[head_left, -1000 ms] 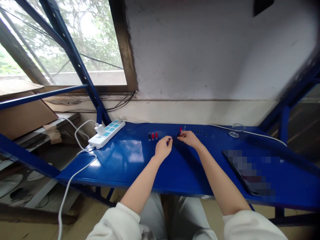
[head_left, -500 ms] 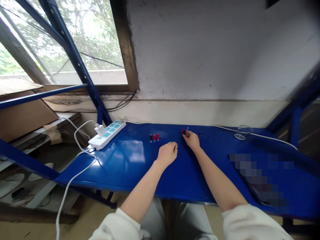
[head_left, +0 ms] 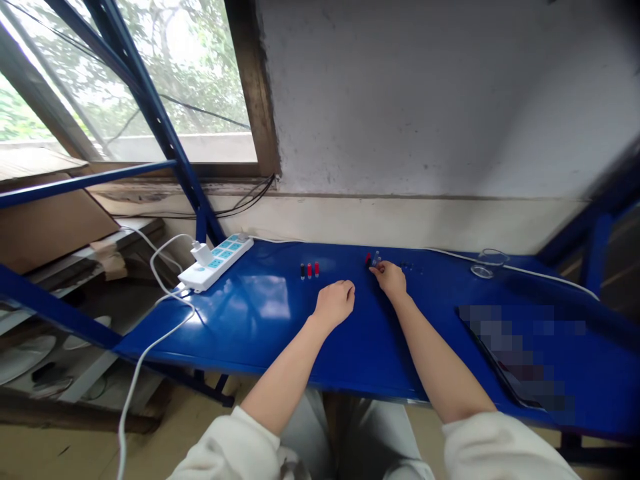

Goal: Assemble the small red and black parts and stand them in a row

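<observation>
My left hand [head_left: 334, 304] rests on the blue table [head_left: 350, 353] with its fingers curled; what they hold, if anything, is hidden. Farther off, my right hand [head_left: 391, 277] has its thumb and fingertips closed at a small clear tube [head_left: 377, 257], which they partly cover. A small red piece with a dark lower end [head_left: 369, 259] is just left of those fingertips. Beyond my left hand, three small cylinders form a row: a black one [head_left: 303, 271] and two red ones [head_left: 309, 270], with pale or clear lower ends.
Small clear pieces [head_left: 407, 266] lie right of my right hand. A clear glass or cup [head_left: 484, 269] is near the wall, beside a white cable [head_left: 550, 280]. At the left are a white power strip [head_left: 213, 268] and a blue metal frame [head_left: 173, 147]. A dark flat item [head_left: 493, 353], partly blurred, lies at right.
My right hand has shifted slightly right, and more of the clear tube and the red piece shows. The left hand stays in nearly the same place. The camera view has tilted a little.
</observation>
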Action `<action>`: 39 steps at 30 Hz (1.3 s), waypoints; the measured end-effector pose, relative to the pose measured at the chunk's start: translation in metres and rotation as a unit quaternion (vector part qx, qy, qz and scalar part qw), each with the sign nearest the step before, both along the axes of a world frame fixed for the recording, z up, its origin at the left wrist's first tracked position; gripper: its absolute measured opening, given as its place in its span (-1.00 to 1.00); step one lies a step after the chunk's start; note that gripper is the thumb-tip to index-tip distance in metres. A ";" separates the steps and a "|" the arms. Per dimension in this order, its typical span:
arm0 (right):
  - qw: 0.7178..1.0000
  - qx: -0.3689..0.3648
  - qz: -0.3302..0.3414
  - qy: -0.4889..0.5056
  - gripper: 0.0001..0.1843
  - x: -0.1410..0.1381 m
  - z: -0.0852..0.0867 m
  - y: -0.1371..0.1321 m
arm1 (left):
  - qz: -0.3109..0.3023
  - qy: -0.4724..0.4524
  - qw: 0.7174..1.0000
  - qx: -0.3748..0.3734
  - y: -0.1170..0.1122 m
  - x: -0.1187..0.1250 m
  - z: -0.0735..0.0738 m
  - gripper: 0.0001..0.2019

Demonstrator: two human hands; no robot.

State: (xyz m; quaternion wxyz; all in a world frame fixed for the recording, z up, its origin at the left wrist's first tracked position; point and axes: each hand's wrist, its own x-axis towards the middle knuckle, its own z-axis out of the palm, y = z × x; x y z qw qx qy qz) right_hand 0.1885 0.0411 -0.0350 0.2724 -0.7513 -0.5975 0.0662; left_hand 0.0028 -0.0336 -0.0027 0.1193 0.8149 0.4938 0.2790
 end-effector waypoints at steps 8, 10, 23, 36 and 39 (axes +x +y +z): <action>0.998 -0.028 -0.016 -0.056 -0.70 0.001 0.002 0.001 | 0.062 -0.061 0.996 -0.029 0.005 -0.002 -0.005 -0.71; 0.997 -0.045 -0.023 -0.060 -0.67 0.000 0.006 -0.001 | 0.098 -0.079 0.991 -0.038 0.007 -0.004 -0.004 -0.58; 0.994 -0.043 -0.009 -0.102 -0.71 -0.021 0.030 -0.033 | 0.227 -0.063 0.970 -0.062 0.025 -0.023 -0.008 -0.40; 0.990 0.045 0.066 0.119 -0.45 -0.053 0.036 -0.062 | -0.025 -0.431 0.891 -0.141 0.029 -0.008 -0.008 -0.85; 0.971 0.065 0.114 0.200 -0.37 -0.055 0.033 -0.061 | -0.074 -0.461 0.867 -0.173 0.024 -0.003 -0.005 -0.82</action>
